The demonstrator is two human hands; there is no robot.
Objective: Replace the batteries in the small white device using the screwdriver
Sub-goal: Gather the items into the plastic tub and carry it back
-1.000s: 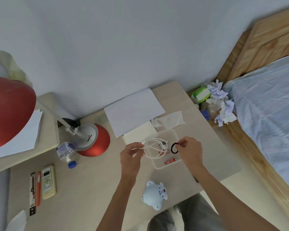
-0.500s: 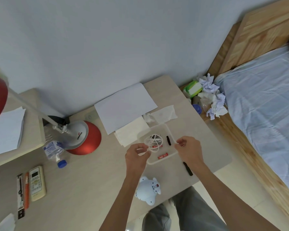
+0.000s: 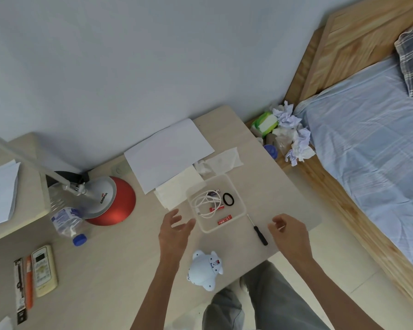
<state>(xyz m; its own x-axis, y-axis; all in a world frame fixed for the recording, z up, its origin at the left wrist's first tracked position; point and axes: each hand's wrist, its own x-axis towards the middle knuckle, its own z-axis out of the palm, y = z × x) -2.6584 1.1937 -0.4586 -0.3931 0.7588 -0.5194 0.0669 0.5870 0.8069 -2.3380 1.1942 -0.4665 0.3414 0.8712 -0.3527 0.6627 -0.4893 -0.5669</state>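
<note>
The small white device point(image 3: 205, 270), shaped like a little animal, lies on the desk near its front edge, between my forearms. A clear plastic tray point(image 3: 239, 184) behind it holds a coiled white cable point(image 3: 205, 202), red batteries point(image 3: 224, 220) and a black ring point(image 3: 228, 199). The black-handled screwdriver point(image 3: 259, 232) lies on the desk just right of the tray. My left hand point(image 3: 175, 231) hovers open, left of the tray, holding nothing. My right hand point(image 3: 290, 231) hangs loosely curled and empty, just right of the screwdriver.
A red lamp base point(image 3: 112, 201) and a plastic bottle point(image 3: 67, 221) stand left. White paper sheets point(image 3: 167, 153) lie behind the tray. A remote point(image 3: 43, 270) and pens lie at far left. Crumpled tissues point(image 3: 293, 134) and a bed point(image 3: 372, 148) are to the right.
My left hand let the white cable drop into the tray and my right hand released the black ring there. Both hands drew back toward me, empty.
</note>
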